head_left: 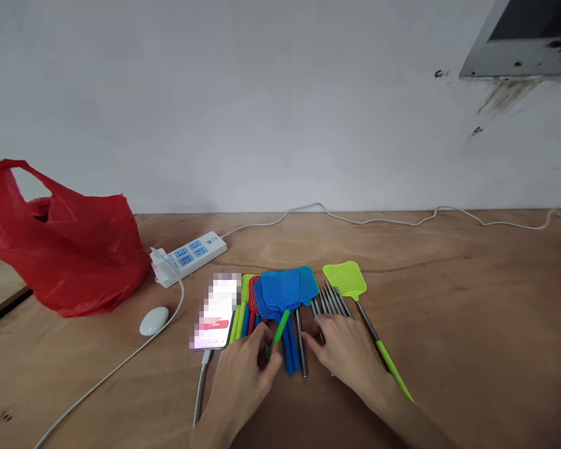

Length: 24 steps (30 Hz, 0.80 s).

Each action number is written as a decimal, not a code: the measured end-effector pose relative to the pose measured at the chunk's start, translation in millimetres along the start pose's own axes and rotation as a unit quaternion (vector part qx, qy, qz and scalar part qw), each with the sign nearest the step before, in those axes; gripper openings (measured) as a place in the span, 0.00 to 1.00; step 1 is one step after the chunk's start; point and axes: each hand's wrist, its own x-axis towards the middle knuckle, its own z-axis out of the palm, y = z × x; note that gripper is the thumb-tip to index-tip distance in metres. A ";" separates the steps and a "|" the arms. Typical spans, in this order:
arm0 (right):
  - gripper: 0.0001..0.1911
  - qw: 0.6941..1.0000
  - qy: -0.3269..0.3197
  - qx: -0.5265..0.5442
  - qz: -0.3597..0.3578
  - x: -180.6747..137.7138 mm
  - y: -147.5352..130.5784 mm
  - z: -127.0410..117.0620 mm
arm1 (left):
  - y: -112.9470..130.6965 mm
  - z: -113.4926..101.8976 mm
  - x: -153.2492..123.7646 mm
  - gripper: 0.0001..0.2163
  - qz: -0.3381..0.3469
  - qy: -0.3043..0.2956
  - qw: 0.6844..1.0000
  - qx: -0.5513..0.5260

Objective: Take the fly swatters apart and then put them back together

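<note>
On the left of the surface (472, 324), a red bag (75, 249) is sitting beside a white power strip (191, 257), and a lit phone (212, 318) is lying nearer. Right of the phone, the person's left hand (243, 377) is holding a green handle (281, 327), fingers clamped on it. Blue fly swatters (280, 290) are lying just beyond, handles pointing near. Further right, the right hand (348, 346) is resting over metal rods (333, 300); whether its fingers are gripping any cannot be told. Rightmost, a lime swatter (346, 278) is slanting toward the near right.
</note>
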 end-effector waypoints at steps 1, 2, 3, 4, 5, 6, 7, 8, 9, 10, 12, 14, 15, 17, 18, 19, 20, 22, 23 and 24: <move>0.11 1.000 0.001 -0.012 0.004 -0.4 -2.6 1.0 | -0.1 -0.7 1.2 0.09 0.002 0.001 1.000 -0.006; 0.11 1.000 0.002 -0.022 0.006 -0.6 -4.7 1.7 | -0.1 -1.7 2.2 0.10 0.002 0.000 1.000 -0.010; 0.12 1.000 0.003 -0.030 0.008 -0.7 -6.3 2.1 | -0.3 -2.8 3.1 0.10 0.001 -0.004 1.000 -0.011; 0.12 0.999 0.003 -0.036 0.008 -0.6 -7.4 2.0 | -0.6 -3.9 3.9 0.10 -0.002 -0.007 1.000 -0.011; 0.12 0.999 0.002 -0.040 0.009 -0.5 -8.0 1.5 | -1.1 -4.9 4.6 0.11 -0.006 -0.009 1.000 -0.010; 0.13 0.999 0.002 -0.043 0.009 -0.2 -8.3 0.7 | -1.8 -5.8 5.1 0.11 -0.009 -0.008 1.000 -0.010; 0.13 0.999 0.001 -0.043 0.009 0.1 -8.4 -0.2 | -2.5 -6.7 5.5 0.11 -0.011 -0.006 1.000 -0.011; 0.13 0.999 0.000 -0.042 0.008 0.5 -8.4 -1.2 | -3.1 -7.5 5.7 0.11 -0.013 -0.003 1.000 -0.014; 0.13 0.999 -0.002 -0.040 0.006 1.0 -8.7 -2.1 | -3.7 -8.1 5.7 0.11 -0.014 -0.001 1.000 -0.018; 0.14 0.999 -0.005 -0.038 0.004 1.6 -9.3 -2.8 | -4.1 -8.7 5.7 0.11 -0.014 0.000 1.000 -0.022; 0.15 0.999 -0.010 -0.036 0.001 3.3 -11.7 -3.6 | -4.7 -9.7 5.7 0.11 -0.016 -0.001 0.999 -0.029; 0.16 0.999 -0.014 -0.038 0.003 5.5 -15.7 -3.6 | -5.4 -10.5 6.3 0.11 -0.021 -0.002 0.999 -0.027; 0.16 0.999 -0.016 -0.041 0.006 6.6 -18.0 -3.5 | -5.9 -11.0 6.8 0.11 -0.023 -0.003 0.999 -0.024; 0.16 0.999 -0.017 -0.048 0.014 8.6 -22.2 -3.3 | -7.3 -12.1 8.4 0.11 -0.031 -0.005 0.999 -0.021; 0.15 0.998 -0.018 -0.051 0.020 9.2 -24.0 -3.2 | -8.2 -12.5 9.3 0.11 -0.033 -0.007 0.999 -0.020; 0.14 0.998 -0.018 -0.054 0.026 9.5 -25.4 -3.2 | -9.0 -12.9 10.1 0.12 -0.033 -0.010 0.999 -0.020; 0.13 0.998 -0.018 -0.056 0.032 9.4 -26.4 -3.3 | -9.9 -13.2 10.7 0.12 -0.033 -0.012 0.999 -0.019; 0.11 0.997 -0.019 -0.059 0.042 8.6 -27.5 -3.5 | -11.7 -13.5 11.3 0.12 -0.033 -0.016 0.999 -0.014; 0.11 0.997 -0.020 -0.059 0.045 8.0 -27.8 -3.6 | -12.5 -13.6 11.2 0.12 -0.033 -0.017 0.999 -0.012; 0.11 0.997 -0.020 -0.059 0.047 7.4 -27.9 -3.8 | -13.3 -13.7 11.0 0.12 -0.033 -0.017 0.999 -0.012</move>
